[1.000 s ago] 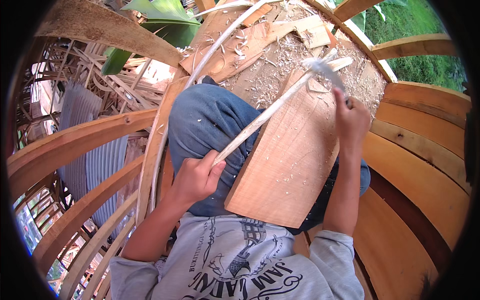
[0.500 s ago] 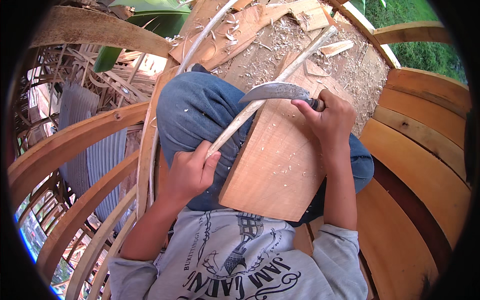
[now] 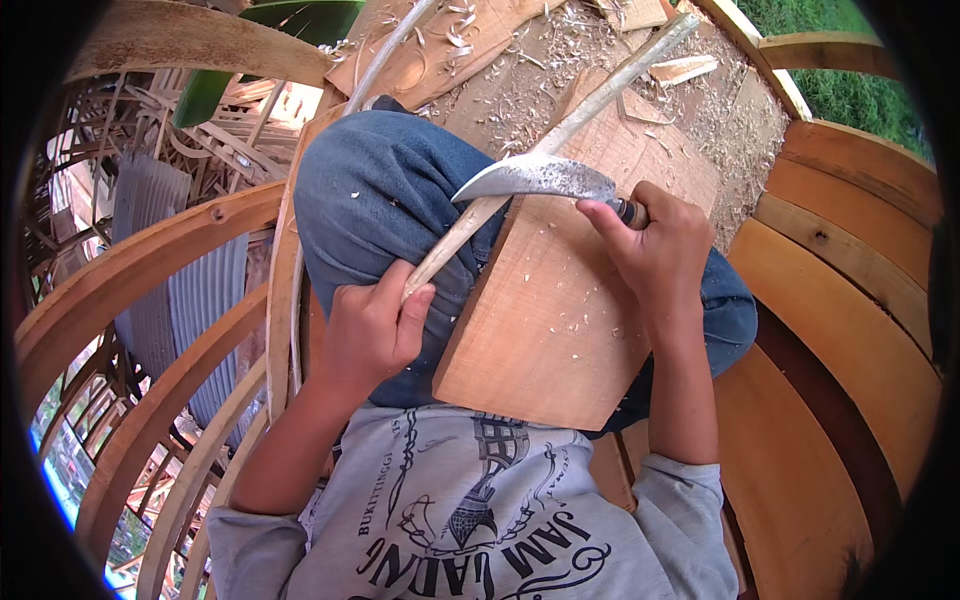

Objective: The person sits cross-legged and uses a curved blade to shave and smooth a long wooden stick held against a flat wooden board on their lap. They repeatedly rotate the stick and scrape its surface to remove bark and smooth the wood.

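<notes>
My left hand (image 3: pixel 377 325) is closed around the near end of a long pale wooden stick (image 3: pixel 590 108), which slants away to the upper right. In my right hand (image 3: pixel 665 240) is the dark handle of a curved knife (image 3: pixel 540 178), its thumb pressed near the base of the blade. The blade lies across the stick, its hooked tip pointing left past it. Under the stick a wide wooden board (image 3: pixel 560 330) rests across my lap, with small shavings on it. My jeans-covered knee (image 3: pixel 370 185) is bent beside the stick.
Shavings litter the wooden floor (image 3: pixel 500 90) ahead, where an offcut (image 3: pixel 683 70) lies. Curved wooden rails (image 3: pixel 150 250) stand at my left, with corrugated sheets (image 3: pixel 205 300) and scrap wood beyond. Plank walls (image 3: pixel 840 300) close in on the right.
The knife blade has tilted, showing more of its flat face, and sits slightly farther left across the stick. Both hands keep their grips. The whole view has shifted a little.
</notes>
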Motion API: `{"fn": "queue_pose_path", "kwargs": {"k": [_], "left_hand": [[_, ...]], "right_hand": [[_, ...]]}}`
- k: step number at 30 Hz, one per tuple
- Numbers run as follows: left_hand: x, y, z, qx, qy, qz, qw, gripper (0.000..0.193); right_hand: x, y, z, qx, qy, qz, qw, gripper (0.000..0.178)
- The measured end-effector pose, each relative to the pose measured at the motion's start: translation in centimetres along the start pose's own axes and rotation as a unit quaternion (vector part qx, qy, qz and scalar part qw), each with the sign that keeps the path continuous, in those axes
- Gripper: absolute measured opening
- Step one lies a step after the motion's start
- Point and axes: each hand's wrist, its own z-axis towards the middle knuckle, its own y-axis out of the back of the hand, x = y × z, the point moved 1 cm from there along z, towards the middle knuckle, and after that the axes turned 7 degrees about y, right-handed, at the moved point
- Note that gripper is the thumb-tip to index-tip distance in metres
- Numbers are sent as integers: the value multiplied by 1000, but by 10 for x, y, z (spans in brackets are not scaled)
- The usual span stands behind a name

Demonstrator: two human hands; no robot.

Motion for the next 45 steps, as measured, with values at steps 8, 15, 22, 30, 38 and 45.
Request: {"fn": "queue_pose_path", "kwargs": {"k": [8, 15, 22, 30, 38, 45], "left_hand": [[4, -1, 0, -5, -20, -1, 1000, 17], [2, -6, 0, -20, -21, 15, 999, 19], [-4, -8, 0, -27, -12, 23, 999, 21], [-5, -5, 2, -34, -33, 44, 998, 21], [-2, -7, -4, -27, -6, 48, 998, 17], [-4, -8, -2, -40, -38, 70, 996, 21]], "right_hand": [[-83, 9, 23, -96, -253, -57, 961, 70], [-40, 35, -3, -45, -158, -4, 986, 69], [-22, -7, 16, -33, -28, -107, 993, 70], [-140, 63, 13, -142, -324, -24, 935, 78], [-9, 0, 13, 12, -41, -98, 994, 70], [-115, 8, 51, -80, -247, -52, 964, 76]]}}
